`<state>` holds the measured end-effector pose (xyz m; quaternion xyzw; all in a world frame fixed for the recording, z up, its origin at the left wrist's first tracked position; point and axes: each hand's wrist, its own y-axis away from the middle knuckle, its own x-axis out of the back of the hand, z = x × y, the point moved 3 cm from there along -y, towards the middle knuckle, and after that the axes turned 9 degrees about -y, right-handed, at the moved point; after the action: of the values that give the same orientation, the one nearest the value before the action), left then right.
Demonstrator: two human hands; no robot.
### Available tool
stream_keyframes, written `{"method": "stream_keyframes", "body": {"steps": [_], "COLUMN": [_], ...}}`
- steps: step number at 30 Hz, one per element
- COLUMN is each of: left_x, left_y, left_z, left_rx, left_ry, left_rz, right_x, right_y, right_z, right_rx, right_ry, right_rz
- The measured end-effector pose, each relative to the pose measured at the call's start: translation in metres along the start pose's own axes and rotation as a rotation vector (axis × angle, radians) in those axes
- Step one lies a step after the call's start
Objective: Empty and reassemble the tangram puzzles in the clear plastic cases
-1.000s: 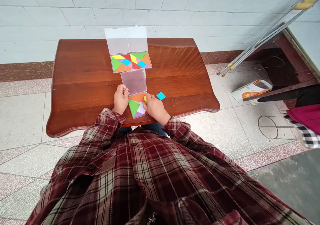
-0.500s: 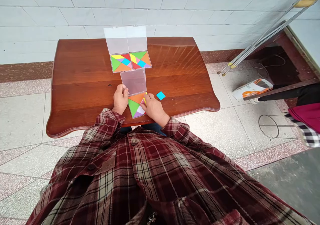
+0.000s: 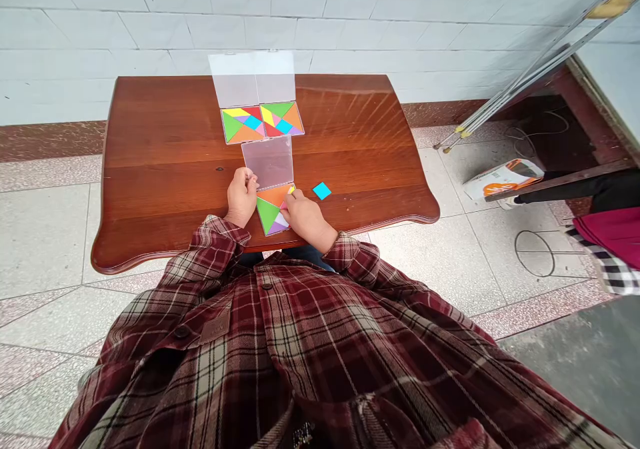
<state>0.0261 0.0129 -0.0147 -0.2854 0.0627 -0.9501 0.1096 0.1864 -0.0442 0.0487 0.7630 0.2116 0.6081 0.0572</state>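
Head view showed the left hand (image 3: 242,198) pinching a clear lid (image 3: 268,162) while the right hand (image 3: 306,213) gripped a small puzzle piece (image 3: 287,202).

The wooden table (image 3: 350,119) carries 3 open clear plastic cases: 2 side by side toward the far edge, (image 3: 243,124) and (image 3: 282,118), and 1 at the near edge (image 3: 273,208). Each case has 1 clear lid, making 3 lids: (image 3: 234,79), (image 3: 275,76) and (image 3: 267,162). 1 loose cyan square tile (image 3: 322,191) lies near the near edge. 2 hands show at the near case: 1 left hand (image 3: 242,198) and 1 right hand (image 3: 307,212).
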Motion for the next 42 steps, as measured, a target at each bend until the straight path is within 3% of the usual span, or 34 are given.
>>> {"method": "stream_keyframes", "body": {"steps": [9,16,25,35,42], "left_x": [-0.001,0.000,-0.001,-0.001,0.000], "left_y": [0.000,-0.001,-0.001,-0.001,-0.001], "left_z": [-0.002,-0.001,-0.002,-0.001,0.000], "left_rx": [-0.007,-0.012,-0.016,-0.004,-0.016], "left_ry": [0.009,0.013,0.008,-0.001,-0.008], "left_rz": [0.009,0.014,0.016,0.008,0.010], "right_x": [-0.004,-0.003,-0.007,-0.005,-0.004], "right_y": [0.012,0.009,0.003,0.000,-0.005], "right_z": [0.000,-0.006,0.004,-0.005,-0.005], "right_rx": [0.075,0.007,-0.038,-0.117,-0.018], "right_ry": [-0.050,-0.052,-0.206,-0.078,0.024], "right_rz": [-0.018,-0.007,0.043,0.064,0.038]}}
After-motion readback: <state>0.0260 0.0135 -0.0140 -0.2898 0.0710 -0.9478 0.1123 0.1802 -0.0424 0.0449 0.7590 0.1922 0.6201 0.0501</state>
